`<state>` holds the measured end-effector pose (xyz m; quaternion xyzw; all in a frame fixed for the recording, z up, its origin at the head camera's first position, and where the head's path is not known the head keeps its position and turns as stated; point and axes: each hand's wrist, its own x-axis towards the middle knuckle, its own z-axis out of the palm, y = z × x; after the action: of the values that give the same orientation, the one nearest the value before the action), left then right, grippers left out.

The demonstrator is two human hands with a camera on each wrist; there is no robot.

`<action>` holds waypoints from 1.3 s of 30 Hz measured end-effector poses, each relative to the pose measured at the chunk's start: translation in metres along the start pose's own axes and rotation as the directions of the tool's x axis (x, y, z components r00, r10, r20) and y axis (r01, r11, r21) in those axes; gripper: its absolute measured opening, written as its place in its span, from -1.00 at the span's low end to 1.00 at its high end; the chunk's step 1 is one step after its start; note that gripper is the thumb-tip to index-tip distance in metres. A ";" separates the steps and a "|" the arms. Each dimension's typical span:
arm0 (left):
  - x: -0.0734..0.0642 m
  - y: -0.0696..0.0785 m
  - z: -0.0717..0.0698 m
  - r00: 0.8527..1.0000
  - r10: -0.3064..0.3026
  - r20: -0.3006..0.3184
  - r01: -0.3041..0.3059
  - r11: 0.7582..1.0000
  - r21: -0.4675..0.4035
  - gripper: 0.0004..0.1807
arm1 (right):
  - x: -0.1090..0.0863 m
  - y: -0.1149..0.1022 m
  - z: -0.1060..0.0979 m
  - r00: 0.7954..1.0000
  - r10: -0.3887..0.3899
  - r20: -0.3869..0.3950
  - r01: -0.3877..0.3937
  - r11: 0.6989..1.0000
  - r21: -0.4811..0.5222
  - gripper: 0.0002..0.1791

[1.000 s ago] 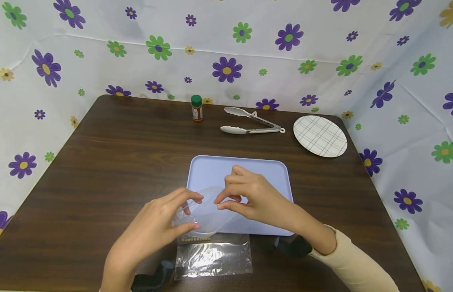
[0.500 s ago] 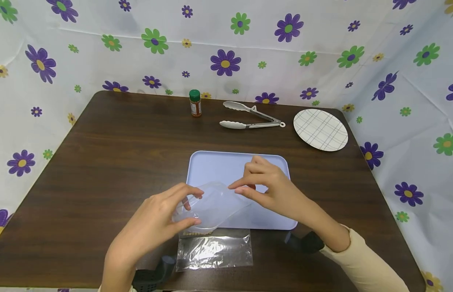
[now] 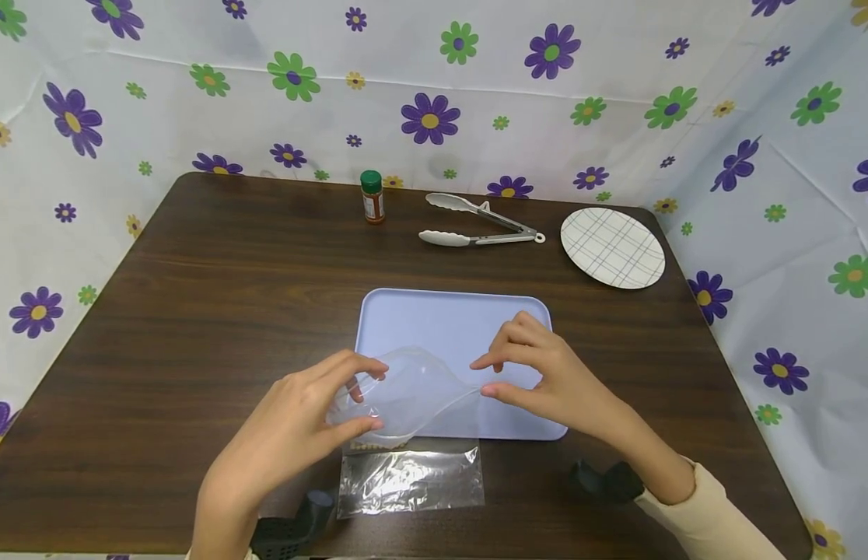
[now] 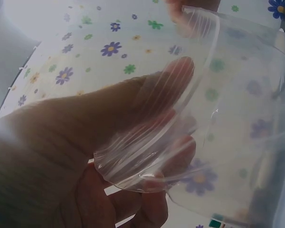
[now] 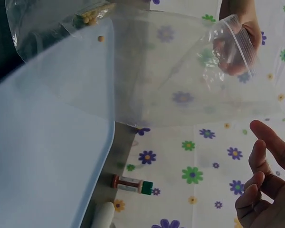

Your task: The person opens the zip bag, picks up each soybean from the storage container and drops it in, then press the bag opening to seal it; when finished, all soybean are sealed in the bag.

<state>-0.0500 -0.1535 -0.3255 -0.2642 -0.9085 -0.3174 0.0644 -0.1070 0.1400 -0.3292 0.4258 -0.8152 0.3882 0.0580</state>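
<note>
A clear zip-top bag (image 3: 413, 389) has its mouth lifted and spread in the head view, with its lower part flat on the table. My left hand (image 3: 301, 420) holds the mouth's left side, thumb and fingers curved; zip ridges run across the thumb (image 4: 175, 76). Small yellowish beans (image 5: 92, 15) lie low in the bag, and a single bean (image 5: 100, 39) shows near the tray's edge. At the mouth's right corner is my right hand (image 3: 546, 373), its thumb and fingers apart and holding nothing. Whether its thumb touches the plastic I cannot tell.
A pale blue tray (image 3: 448, 311) lies partly under the bag and hands. Behind it are a green-capped spice jar (image 3: 372, 198), spread white-tipped tongs (image 3: 490, 225) and a checked plate (image 3: 612, 247). Flowered cloth hangs along the table's back and right side.
My right hand, earlier pinching a tiny yellowish bean over the bag's mouth, has moved right and its fingers have parted. My left hand stays at the mouth. The head view has shifted slightly.
</note>
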 end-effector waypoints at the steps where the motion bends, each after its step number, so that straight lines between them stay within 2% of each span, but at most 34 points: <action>1: 0.000 0.000 0.000 1.000 0.003 -0.002 -0.003 1.000 -0.003 -0.48 | 0.000 0.001 0.001 1.000 -0.006 0.006 0.007 1.000 -0.003 -0.76; 5: 0.001 0.001 0.000 1.000 0.019 -0.015 -0.019 1.000 -0.013 -0.47 | 0.000 0.003 0.008 0.999 -0.053 0.010 0.053 0.998 -0.031 -0.80; 10: 0.002 0.003 -0.001 0.999 0.026 -0.022 -0.026 1.000 -0.017 -0.51 | 0.002 0.005 0.013 0.994 -0.105 -0.034 0.103 0.993 -0.058 -0.87; 15: 0.001 0.003 -0.003 1.000 -0.008 -0.012 0.008 0.999 -0.045 -0.61 | 0.003 0.005 0.011 0.994 -0.088 -0.070 0.085 0.996 -0.040 -0.88; 17: 0.000 0.002 -0.003 1.000 -0.005 -0.013 0.004 0.998 -0.067 -0.65 | 0.003 0.005 0.008 0.994 -0.073 -0.083 0.072 0.997 -0.019 -0.90; 21: -0.001 -0.001 -0.005 0.998 0.059 -0.038 -0.062 0.992 -0.106 -0.63 | 0.004 0.003 0.002 0.992 -0.061 -0.113 0.066 0.997 0.046 -0.99; 25: 0.000 -0.002 -0.005 0.986 0.145 -0.083 -0.156 0.976 -0.152 -0.61 | 0.006 0.002 -0.005 0.986 -0.077 -0.148 0.094 0.990 0.110 -0.78; 28: 0.003 0.000 -0.003 0.966 0.209 -0.150 -0.239 0.946 -0.217 -0.69 | 0.005 -0.001 -0.011 0.984 -0.070 -0.165 0.096 0.983 0.154 -0.72; 30: 0.005 0.001 -0.002 0.943 0.244 -0.225 -0.299 0.920 -0.255 -0.68 | 0.003 -0.003 -0.015 0.983 -0.057 -0.174 0.088 0.981 0.175 -0.73; 33: 0.008 0.004 -0.002 0.904 0.259 -0.340 -0.371 0.872 -0.320 -0.56 | 0.001 -0.007 -0.021 0.981 -0.053 -0.185 0.093 0.973 0.212 -0.77; 36: 0.011 0.007 -0.002 0.869 0.249 -0.427 -0.427 0.812 -0.398 -0.45 | 0.000 -0.014 -0.027 0.978 -0.059 -0.201 0.112 0.958 0.264 -0.83; 39: 0.011 0.010 -0.002 0.836 0.254 -0.486 -0.490 0.743 -0.456 -0.45 | 0.000 -0.023 -0.031 0.970 -0.082 -0.230 0.157 0.930 0.333 -0.88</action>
<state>-0.0547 -0.1434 -0.3150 -0.3815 -0.6679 -0.5970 0.2279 -0.0972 0.1536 -0.2942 0.4345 -0.6951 0.5654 0.0921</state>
